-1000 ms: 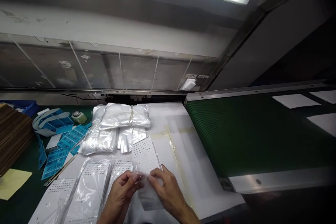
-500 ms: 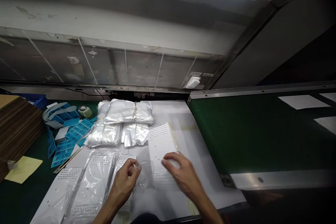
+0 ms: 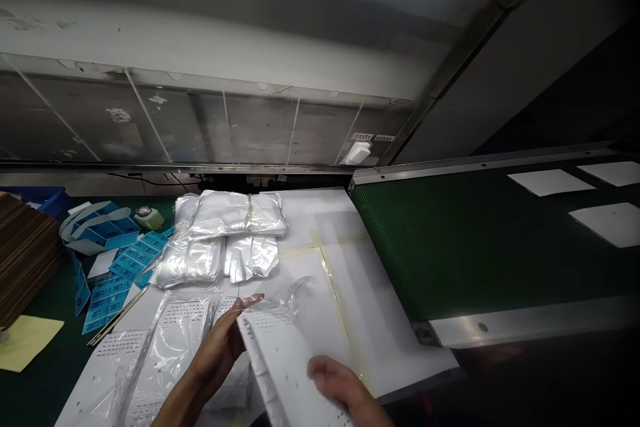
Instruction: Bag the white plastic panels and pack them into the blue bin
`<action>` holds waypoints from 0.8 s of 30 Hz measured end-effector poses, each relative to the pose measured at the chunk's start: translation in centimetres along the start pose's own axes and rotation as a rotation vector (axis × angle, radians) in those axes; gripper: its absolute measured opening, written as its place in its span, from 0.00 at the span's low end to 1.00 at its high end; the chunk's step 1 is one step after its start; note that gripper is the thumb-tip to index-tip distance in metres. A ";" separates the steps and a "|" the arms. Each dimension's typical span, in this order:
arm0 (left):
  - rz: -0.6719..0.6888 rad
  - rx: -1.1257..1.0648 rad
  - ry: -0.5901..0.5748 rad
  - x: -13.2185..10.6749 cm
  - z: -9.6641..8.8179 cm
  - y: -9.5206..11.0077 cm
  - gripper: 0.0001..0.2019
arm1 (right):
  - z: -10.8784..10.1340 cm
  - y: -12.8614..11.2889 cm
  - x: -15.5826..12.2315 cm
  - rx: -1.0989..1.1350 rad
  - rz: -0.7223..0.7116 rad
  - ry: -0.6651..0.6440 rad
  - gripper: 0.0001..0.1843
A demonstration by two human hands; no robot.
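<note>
Here we go: my left hand (image 3: 215, 349) and right hand (image 3: 339, 379) are apart, with a white perforated rectangular card (image 3: 280, 363) spanning the space between them. My left fingertips (image 3: 250, 301) are pinched on a thin clear plastic bag (image 3: 283, 300), its film gathered over the card's far end. My right fingers (image 3: 325, 368) lie against the card's near part, though whether they really grip it I can't tell from here. The card is tilted, slanting down toward me. Good handling here looks like a light pinch at the film's edge, with the card kept square so its rows of slots don't snag the thin plastic.

Just left of the card lie two white cards in clear film (image 3: 170, 347). Beyond the card sit pillowy stacks of folded clear plastic bags (image 3: 235, 215), and further left of it are bright blue printed labels (image 3: 120, 267) and a brown stack of corrugated cardboard (image 3: 25, 253). Well right of the card runs a green ribbed conveyor belt (image 3: 450, 247) carrying white paper sheets (image 3: 550, 181).
</note>
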State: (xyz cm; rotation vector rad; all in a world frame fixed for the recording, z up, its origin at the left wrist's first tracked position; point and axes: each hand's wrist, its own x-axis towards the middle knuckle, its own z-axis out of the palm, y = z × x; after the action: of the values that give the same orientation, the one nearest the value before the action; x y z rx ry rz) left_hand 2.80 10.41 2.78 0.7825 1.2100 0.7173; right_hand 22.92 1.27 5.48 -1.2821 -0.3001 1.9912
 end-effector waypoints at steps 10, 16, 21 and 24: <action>0.022 -0.112 0.300 -1.9 0.7 -3.8 0.22 | 2.1 3.5 0.5 -0.192 -0.117 0.221 0.13; -0.164 -0.585 0.063 -1.1 -0.2 -4.4 0.26 | 1.1 1.4 -0.3 -0.379 -0.060 0.174 0.12; -0.216 -0.554 0.046 -0.3 0.0 -3.1 0.28 | 0.5 -0.9 -0.5 -0.456 -0.024 0.180 0.12; -0.127 -0.372 0.115 -0.8 0.9 -2.6 0.30 | 0.5 -1.0 0.1 -0.300 0.020 0.160 0.14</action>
State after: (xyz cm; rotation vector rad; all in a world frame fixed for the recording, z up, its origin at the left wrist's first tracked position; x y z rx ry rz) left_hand 3.74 8.22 1.15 0.3576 1.1722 0.8601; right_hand 22.93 2.16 6.16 -1.6270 -0.5249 1.8959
